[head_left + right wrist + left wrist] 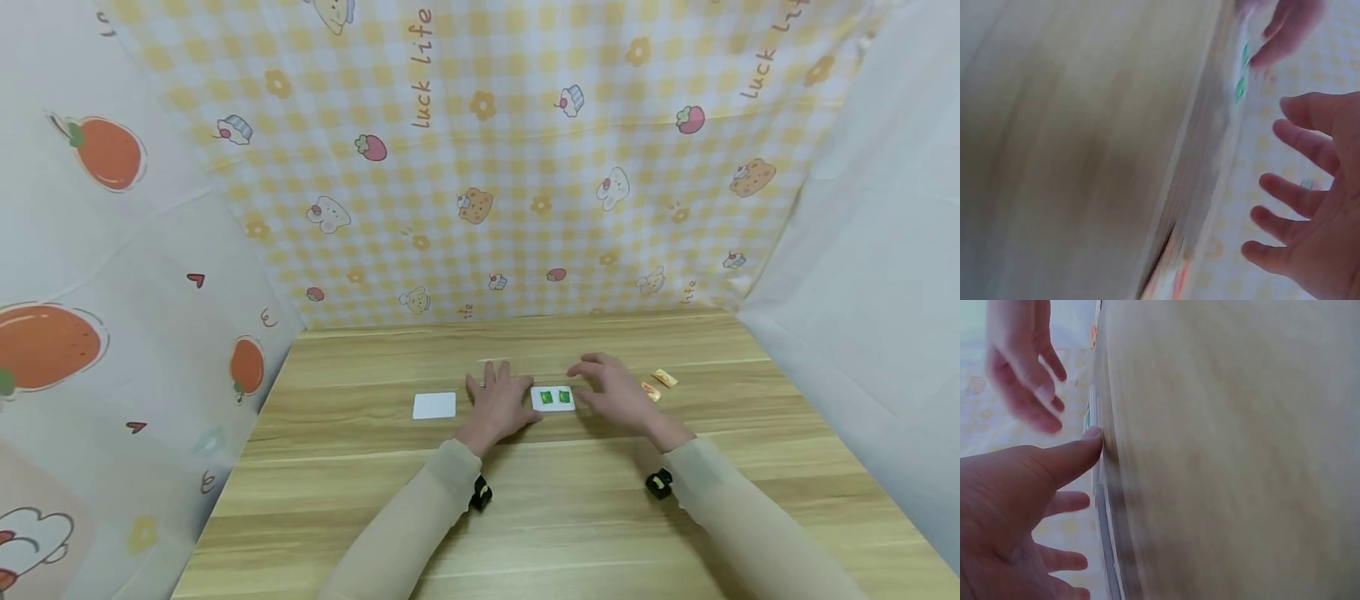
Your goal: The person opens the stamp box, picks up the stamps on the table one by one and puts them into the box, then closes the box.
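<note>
A white card (pixel 555 407) lies flat on the wooden table, bearing two small green squares (pixel 547 397) side by side. At its left edge rests my left hand (pixel 501 402), fingers spread, the thumb and forefinger by the card's left corners. In the left wrist view that thumb (pixel 1079 453) reaches the table surface beside the card. My right hand (pixel 617 395) hovers just right of the card with loosely bent fingers, holding nothing. The right wrist view shows those fingers (pixel 1294 197) apart from one another. Left of my left hand lies a blank white card (pixel 434 406).
Two small orange-and-yellow pieces (pixel 664 377) lie on the table beyond my right hand, one partly hidden by it. A yellow checked cloth (pixel 480 167) hangs behind the table's back edge, and pale cloths (pixel 862 250) close off both sides.
</note>
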`<action>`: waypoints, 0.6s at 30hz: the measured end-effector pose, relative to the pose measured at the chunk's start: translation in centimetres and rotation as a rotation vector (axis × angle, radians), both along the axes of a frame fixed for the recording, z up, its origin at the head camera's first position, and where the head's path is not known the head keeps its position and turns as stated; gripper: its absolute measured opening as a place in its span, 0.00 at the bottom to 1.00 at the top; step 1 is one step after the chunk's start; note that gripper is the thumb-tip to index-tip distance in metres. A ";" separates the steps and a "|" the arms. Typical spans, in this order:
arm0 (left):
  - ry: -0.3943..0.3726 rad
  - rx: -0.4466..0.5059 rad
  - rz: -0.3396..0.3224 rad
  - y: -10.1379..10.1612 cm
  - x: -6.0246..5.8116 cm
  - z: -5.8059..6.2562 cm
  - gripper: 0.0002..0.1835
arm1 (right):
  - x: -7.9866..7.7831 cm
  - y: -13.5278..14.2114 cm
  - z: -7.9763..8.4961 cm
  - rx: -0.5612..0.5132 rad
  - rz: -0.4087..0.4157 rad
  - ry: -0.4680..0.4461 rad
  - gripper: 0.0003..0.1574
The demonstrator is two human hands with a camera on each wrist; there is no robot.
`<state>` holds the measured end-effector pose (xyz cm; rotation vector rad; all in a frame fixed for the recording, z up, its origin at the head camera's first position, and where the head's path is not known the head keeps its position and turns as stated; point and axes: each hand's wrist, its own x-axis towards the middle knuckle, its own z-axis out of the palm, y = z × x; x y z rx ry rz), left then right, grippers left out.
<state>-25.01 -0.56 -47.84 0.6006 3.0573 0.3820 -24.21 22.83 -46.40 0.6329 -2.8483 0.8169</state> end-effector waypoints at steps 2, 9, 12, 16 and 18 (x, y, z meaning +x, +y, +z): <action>0.022 0.009 -0.005 -0.2 0.0 0.1 0.37 | -0.1 1.7 0.0 0.034 -0.007 0.049 0.19; 0.093 0.026 0.007 -2.5 0.4 1.1 0.35 | -0.2 6.6 0.5 -0.019 -0.070 0.067 0.19; 0.102 0.015 0.012 -3.6 0.4 1.3 0.35 | -0.4 8.6 0.7 -0.052 -0.131 0.028 0.19; 0.098 -0.006 0.011 -4.6 0.7 1.1 0.35 | -0.7 11.3 0.5 -0.035 -0.249 -0.035 0.19; 0.096 -0.014 0.015 -5.1 0.9 0.9 0.36 | -0.7 12.3 0.4 -0.019 -0.305 -0.073 0.19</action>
